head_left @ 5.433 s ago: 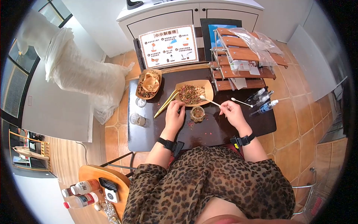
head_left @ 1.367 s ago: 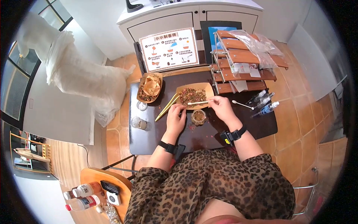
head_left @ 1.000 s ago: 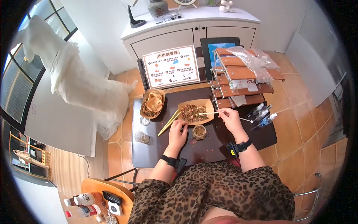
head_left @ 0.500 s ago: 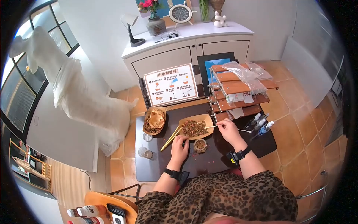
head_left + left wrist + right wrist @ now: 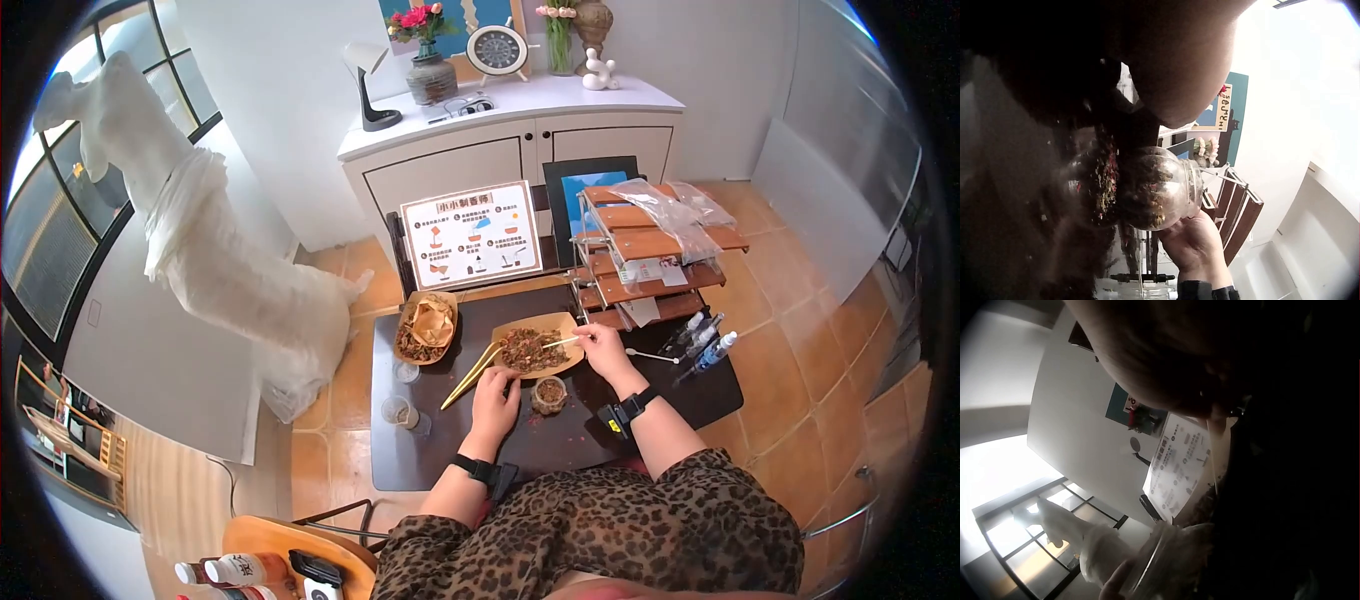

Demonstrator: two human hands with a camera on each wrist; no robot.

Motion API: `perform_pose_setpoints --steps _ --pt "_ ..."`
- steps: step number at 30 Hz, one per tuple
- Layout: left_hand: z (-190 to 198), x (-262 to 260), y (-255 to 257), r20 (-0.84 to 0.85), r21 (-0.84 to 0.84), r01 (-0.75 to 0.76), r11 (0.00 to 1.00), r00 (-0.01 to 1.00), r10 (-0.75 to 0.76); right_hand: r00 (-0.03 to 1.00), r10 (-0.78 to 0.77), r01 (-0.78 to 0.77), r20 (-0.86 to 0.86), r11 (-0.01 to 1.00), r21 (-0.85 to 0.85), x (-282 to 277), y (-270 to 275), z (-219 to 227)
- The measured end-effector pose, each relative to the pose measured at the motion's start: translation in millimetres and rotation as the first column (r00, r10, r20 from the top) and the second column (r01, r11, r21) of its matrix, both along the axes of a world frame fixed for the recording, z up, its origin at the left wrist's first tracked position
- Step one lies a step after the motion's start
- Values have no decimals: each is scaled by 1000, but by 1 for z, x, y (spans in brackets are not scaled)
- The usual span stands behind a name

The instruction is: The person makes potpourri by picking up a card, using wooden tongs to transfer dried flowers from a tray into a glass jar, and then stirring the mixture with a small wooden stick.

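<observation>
In the head view my right hand (image 5: 605, 352) pinches a small, thin-handled white spoon (image 5: 563, 342). The spoon's far end is among dried petals and herbs (image 5: 530, 350) in a brown paper tray (image 5: 565, 322). My left hand (image 5: 494, 408) lies with loosely bent fingers, fingertips right at the tray's near left rim. A round glass jar (image 5: 549, 395) with dried herbs in it stands just in front of the tray, between the hands. The left wrist view shows the jar (image 5: 1160, 190) from the side, the right hand (image 5: 1194, 244) behind it. Dark shadow hides most of the fingers in the right wrist view.
Gold tweezers (image 5: 470, 377) lean at the tray's left. Beyond are a second paper tray (image 5: 452, 345) and a glass cup (image 5: 399, 412). To the right lie another white spoon (image 5: 652, 356) and small bottles (image 5: 712, 350). An instruction board (image 5: 470, 236) and wooden rack (image 5: 650, 240) stand behind.
The spoon has swung from lying across the herbs to pointing down-left into them from the tray's right side. The right hand stays at that side, the left at the rim; the head view has tilted up.
</observation>
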State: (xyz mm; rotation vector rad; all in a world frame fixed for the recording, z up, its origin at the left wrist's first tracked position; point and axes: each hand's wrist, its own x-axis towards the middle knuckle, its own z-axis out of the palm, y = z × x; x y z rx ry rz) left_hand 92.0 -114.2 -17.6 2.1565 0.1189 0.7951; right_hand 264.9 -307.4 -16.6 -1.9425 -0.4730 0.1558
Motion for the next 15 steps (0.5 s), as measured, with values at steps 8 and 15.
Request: perform_pose_setpoints --steps 8,15 --pt "0 -1 1 13 -1 5 1000 1000 -5 991 -60 76 -119 988 135 0 0 -10" --pt "2 -2 1 16 -2 10 1000 1000 -10 970 -90 142 -225 964 226 -6 -2 -15"
